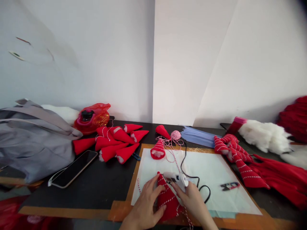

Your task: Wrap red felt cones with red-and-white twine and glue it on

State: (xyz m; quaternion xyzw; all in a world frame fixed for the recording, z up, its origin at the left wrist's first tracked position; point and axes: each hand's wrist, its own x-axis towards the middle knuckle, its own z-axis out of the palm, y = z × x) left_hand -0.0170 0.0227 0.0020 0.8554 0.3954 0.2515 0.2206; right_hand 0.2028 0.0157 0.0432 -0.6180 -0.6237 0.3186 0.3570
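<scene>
My left hand (pixel 148 204) is closed around the left side of a red fabric cone (pixel 168 204), with its tip pointing away from me. Red-and-white twisted cord winds across the cone, and a loose length trails off its lower right. A white glue gun (pixel 175 178) is gripped in my right hand (pixel 190 198), its nozzle close to the cone's tip. I cannot tell whether the nozzle touches the cloth. Beyond my hands, a cord-wrapped cone (pixel 158 150) and a ball of the same cord (pixel 176 135) lie near a plain red cone (pixel 163 131).
White paper (pixel 203 166) covers the work area, with thread snips (pixel 229 186) and a black cable. Several stuffed red cones (pixel 112 150), a phone (pixel 74 169) and a grey bag (pixel 35 140) are left. Wrapped cones (pixel 251 175), blue strips (pixel 198 136) and white stuffing (pixel 266 135) lie right.
</scene>
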